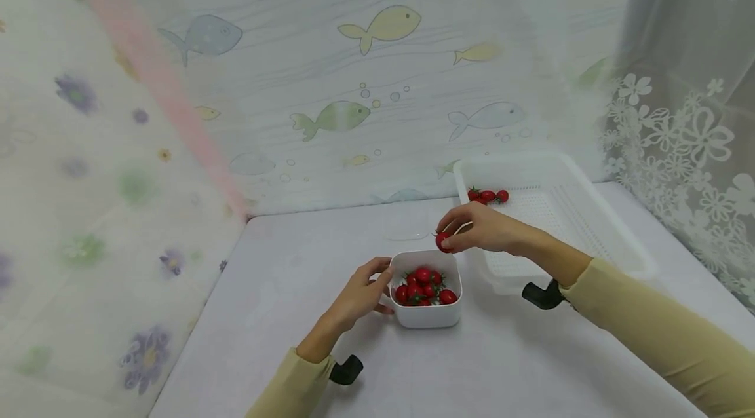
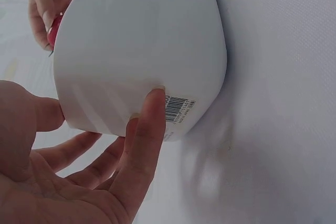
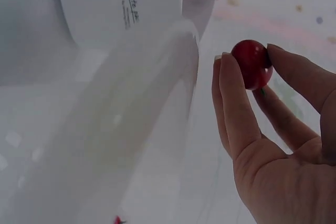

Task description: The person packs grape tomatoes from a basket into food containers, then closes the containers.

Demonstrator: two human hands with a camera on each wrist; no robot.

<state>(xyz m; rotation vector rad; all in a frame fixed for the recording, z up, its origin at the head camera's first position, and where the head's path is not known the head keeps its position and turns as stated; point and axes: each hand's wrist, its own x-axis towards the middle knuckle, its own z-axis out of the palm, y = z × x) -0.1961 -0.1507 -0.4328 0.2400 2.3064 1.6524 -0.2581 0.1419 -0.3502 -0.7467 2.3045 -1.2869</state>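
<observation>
The right hand [image 1: 485, 229] is pinching one cherry tomato [image 1: 444, 242] just above the white bowl [image 1: 426, 315], steadied by left fingers [image 2: 149, 129]; three tomatoes [image 1: 487, 195] are sitting in the tray [image 1: 613, 234], many remaining in the bowl.

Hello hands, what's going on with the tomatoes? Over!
Right hand pinches one cherry tomato above the white bowl. Left hand steadies the bowl's side. Three tomatoes in the tray. Nothing blocking.
</observation>
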